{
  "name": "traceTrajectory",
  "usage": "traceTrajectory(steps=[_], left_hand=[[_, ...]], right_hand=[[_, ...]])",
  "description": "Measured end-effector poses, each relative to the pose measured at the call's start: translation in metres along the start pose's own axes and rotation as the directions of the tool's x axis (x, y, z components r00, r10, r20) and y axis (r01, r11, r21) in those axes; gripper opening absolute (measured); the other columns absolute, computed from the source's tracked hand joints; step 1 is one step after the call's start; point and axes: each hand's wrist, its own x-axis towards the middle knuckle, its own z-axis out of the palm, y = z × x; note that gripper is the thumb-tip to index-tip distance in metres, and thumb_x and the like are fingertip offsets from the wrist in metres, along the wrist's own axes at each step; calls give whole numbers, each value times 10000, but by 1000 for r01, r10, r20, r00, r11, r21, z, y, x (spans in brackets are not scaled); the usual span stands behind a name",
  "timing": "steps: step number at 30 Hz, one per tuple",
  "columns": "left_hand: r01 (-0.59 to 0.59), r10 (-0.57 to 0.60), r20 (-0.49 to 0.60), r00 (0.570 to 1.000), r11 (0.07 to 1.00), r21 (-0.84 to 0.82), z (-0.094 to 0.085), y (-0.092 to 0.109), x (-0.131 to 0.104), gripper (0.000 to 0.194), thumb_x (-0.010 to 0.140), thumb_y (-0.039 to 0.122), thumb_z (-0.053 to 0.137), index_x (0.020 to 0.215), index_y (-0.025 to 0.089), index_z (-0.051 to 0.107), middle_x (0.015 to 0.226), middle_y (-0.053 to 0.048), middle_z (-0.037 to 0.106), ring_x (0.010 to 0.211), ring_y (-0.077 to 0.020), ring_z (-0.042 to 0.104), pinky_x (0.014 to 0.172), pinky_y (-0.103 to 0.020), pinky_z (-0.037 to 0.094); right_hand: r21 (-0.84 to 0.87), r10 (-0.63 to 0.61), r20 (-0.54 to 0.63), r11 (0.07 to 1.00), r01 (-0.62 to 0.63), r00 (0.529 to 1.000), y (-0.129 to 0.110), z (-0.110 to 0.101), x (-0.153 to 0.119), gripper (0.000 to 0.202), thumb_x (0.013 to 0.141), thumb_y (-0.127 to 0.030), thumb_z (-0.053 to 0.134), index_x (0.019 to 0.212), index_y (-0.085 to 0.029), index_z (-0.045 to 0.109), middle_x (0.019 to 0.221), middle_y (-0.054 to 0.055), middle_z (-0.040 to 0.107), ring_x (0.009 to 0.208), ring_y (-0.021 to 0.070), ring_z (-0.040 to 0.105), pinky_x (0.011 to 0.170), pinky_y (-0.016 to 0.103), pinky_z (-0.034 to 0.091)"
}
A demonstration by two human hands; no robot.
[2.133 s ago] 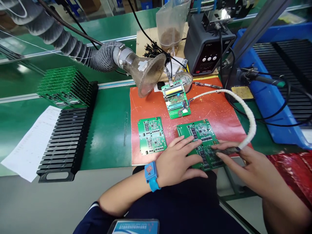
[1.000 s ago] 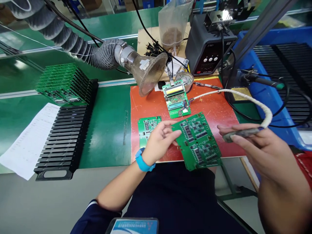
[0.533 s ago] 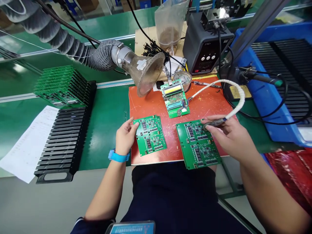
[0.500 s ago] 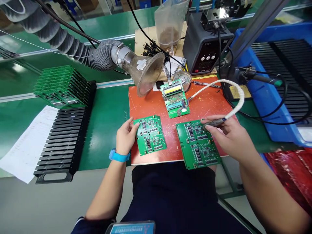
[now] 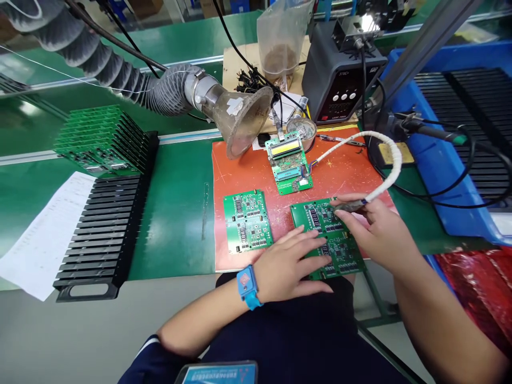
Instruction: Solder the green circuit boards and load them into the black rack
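Observation:
My right hand pinches a grey-wrapped probe, its tip at the upper right of a green circuit board. From the probe, a white-sleeved cable arcs to a small programmer board with a display and a blue socket. Fingers spread, my left hand reaches over the lower left of that same board; whether the fingertips press on it I cannot tell. A second circuit board lies flat on the orange mat, left of the first and touched by neither hand.
On the left, a black rack holds several upright green boards beside a paper sheet. A fume duct funnel hangs over the mat. Behind stands a black soldering station; at right, a blue crate.
My left hand has let go of the left board and moved right, over the other board. My right hand keeps the probe at nearly the same spot.

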Motion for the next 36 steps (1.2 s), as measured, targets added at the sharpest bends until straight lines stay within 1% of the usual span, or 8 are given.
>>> traceTrajectory(steps=[3,8,11,14,19,25,32,36], left_hand=[[29,-29,-2,1000,1000,5,9,-4,-3,422,917,518,554,1159,180,625,1261,-105,619,1298,-235,494,1116,-431,404],[42,-44,-51,998,998,-49,11,-5,-2,390,906,489,589,1122,169,641,1233,-112,632,1281,-226,508,1114,-415,408],[65,-66,-18,998,996,-64,12,-5,-2,401,904,505,582,1133,180,635,1246,-106,625,1299,-221,489,1122,-420,398],[78,-77,4,997,995,-66,15,-5,-3,412,903,522,572,1136,188,636,1245,-104,625,1304,-224,483,1123,-427,394],[54,-60,-66,996,995,-78,17,-6,-3,405,893,512,595,1118,177,639,1230,-99,630,1293,-211,494,1129,-395,388],[74,-77,-29,997,991,-110,16,-7,-4,418,882,516,611,1136,184,630,1254,-97,620,1312,-211,478,1141,-396,372],[76,-80,-9,997,978,-194,10,-9,-4,542,805,568,675,1176,180,598,1275,-114,611,1321,-232,471,1141,-424,370],[88,-88,6,996,973,-215,6,-7,-3,486,792,566,690,1073,174,632,1275,-114,608,1317,-235,474,1150,-411,356]], right_hand=[[-16,-8,7,1000,8,1000,0,0,0,229,877,-326,561,1050,-189,621,998,84,703,913,227,675,795,356,566],[-68,-33,47,997,36,998,-2,-3,3,193,867,-327,550,1003,-205,611,987,79,698,918,231,669,798,361,558],[-81,-51,54,995,56,997,0,-2,5,181,860,-327,550,985,-211,609,962,76,700,906,239,667,822,387,548],[-99,-42,4,994,42,999,5,3,5,157,846,-330,573,939,-215,628,923,67,700,877,243,668,797,391,547],[-51,8,-47,999,-11,999,8,8,4,127,831,-308,605,900,-208,643,857,51,692,769,201,670,707,325,567],[30,30,45,999,-31,999,6,2,4,167,853,-330,601,950,-203,649,974,65,692,854,197,673,751,318,585],[46,44,54,998,-47,998,3,2,4,183,856,-343,597,955,-196,640,969,72,687,865,204,667,758,334,593],[40,30,61,999,-33,998,3,1,5,193,858,-347,593,963,-194,643,999,79,689,915,223,665,766,351,588]])
